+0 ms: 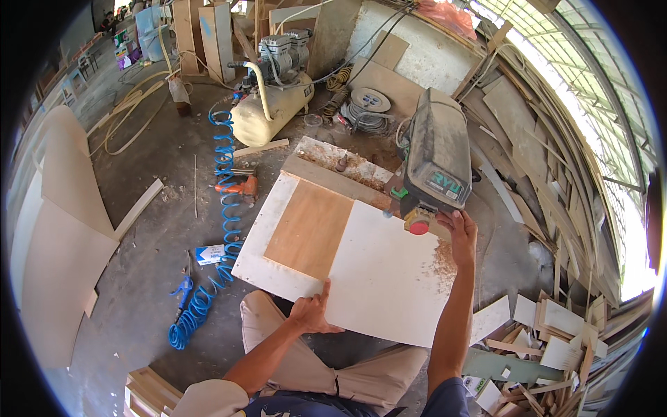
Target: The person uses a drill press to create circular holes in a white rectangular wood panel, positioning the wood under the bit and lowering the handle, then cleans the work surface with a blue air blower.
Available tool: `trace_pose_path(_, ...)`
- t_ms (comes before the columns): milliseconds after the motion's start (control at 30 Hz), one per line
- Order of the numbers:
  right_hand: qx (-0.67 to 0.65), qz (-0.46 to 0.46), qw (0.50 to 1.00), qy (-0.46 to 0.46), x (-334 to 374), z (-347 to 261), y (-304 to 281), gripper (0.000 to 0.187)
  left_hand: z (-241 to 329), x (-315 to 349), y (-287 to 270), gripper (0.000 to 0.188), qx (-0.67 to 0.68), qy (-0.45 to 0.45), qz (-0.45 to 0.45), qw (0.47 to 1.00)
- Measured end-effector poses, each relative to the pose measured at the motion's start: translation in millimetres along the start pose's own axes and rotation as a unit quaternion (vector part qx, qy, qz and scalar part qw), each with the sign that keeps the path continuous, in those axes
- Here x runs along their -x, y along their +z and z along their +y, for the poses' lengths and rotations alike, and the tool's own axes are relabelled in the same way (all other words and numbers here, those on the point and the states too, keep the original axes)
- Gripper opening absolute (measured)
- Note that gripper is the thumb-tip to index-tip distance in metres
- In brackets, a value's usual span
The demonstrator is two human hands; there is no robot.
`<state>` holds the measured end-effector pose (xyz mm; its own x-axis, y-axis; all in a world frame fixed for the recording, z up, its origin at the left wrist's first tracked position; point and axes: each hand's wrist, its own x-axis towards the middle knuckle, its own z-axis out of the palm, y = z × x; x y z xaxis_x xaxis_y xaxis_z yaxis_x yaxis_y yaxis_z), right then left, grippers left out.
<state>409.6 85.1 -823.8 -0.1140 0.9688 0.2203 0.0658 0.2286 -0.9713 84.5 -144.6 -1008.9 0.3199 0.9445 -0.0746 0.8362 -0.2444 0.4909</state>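
Observation:
A dusty dark drill press (438, 149) with a red button (419, 228) on its yellow switch box stands over the work. Beneath its head lies a large white board (389, 278), with a brown wooden panel (309, 229) on its left part. My left hand (311, 313) rests at the board's near edge, index finger stretched onto the panel's near right corner, thumb pointing right. At the switch box, my right hand (462, 233) reaches up with fingers extended, thumb beside the red button. I cannot tell whether it touches the box. Wood shavings (445, 257) lie on the board below.
A coiled blue air hose (226, 181) with a blue blow gun (183, 290) runs along the floor at left. Near it lie an orange power tool (240, 187) and a small box (210, 254). Behind stands a cream air compressor (271, 111). Wood offcuts (556, 333) pile up at right.

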Motion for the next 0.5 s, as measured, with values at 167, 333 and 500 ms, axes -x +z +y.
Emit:
trace_pose_path(167, 0.001, 0.000, 1.000, 0.000, 7, -1, 7, 0.040, 1, 3, -2, 0.154, 0.005, -0.013, -0.020, 1.000)
trace_pose_path(333, -0.009, -0.002, 1.000, 0.000, 8, 1, 3, 0.040, 9, 1, -13, 0.153, 0.001, -0.038, -0.062, 0.997)
trace_pose_path(500, -0.003, 0.002, 1.000, 0.011, 11, 11, -2, 0.040, 27, -4, -42, 0.149, 0.068, -0.092, -0.159, 0.981)
